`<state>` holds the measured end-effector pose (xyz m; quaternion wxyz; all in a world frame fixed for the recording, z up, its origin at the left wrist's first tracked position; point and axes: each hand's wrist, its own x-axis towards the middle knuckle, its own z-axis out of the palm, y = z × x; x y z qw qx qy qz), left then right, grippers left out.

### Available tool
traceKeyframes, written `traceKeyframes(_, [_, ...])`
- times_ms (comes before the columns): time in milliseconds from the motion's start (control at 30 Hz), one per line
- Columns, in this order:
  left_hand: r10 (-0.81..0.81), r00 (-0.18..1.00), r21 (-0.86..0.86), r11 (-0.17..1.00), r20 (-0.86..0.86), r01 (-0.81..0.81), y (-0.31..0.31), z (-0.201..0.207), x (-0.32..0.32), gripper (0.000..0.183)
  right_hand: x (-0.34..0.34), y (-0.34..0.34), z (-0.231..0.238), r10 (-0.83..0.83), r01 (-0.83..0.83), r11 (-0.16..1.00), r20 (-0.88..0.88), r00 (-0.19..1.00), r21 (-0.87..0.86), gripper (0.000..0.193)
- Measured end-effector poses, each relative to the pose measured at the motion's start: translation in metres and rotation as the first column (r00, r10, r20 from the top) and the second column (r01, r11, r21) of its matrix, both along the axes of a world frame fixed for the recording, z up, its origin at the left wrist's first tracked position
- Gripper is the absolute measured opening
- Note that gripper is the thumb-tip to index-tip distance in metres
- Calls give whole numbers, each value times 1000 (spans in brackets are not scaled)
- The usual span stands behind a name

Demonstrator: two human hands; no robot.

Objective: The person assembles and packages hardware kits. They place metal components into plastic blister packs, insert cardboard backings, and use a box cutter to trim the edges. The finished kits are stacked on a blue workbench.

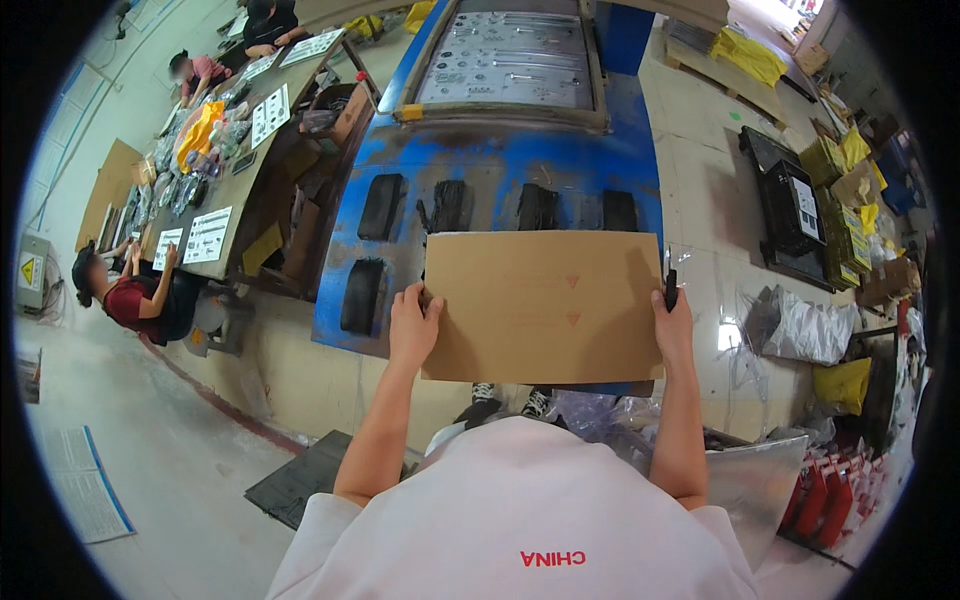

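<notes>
A flat brown cardboard sheet is held up level in front of my body, over the near edge of a blue table. My left hand grips its left edge, thumb on top. My right hand grips the right edge and also has a slim black-handled knife, its thin blade pointing away from me. Beyond the sheet, black bundles and black blocks lie in rows on the table. Whatever is directly under the sheet is hidden.
A framed panel with small printed shapes stands at the table's far end. To the left, people sit along a workbench strewn with bags and sheets. Black crates and silvery plastic lie on the right floor. Plastic wrap lies near my feet.
</notes>
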<state>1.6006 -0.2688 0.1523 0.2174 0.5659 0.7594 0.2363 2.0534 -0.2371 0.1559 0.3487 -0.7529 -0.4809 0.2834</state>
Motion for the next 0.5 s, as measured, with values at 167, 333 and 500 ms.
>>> traceKeyframes(167, [11, 931, -65, 998, 365, 14, 14, -13, -20, 59, 8, -6, -3, -2, 14, 1000, -557, 831, 16, 30])
traceKeyframes(333, [78, 676, -115, 993, 733, 10, 29, 19, -25, 53, -21, 0, 32, -117, 166, 984, -486, 866, 59, 24])
traceKeyframes(500, [-308, 667, 325, 940, 678, 104, 158, 74, -72, 46, -64, 87, 88, 45, 107, 915, -362, 931, 389, 24])
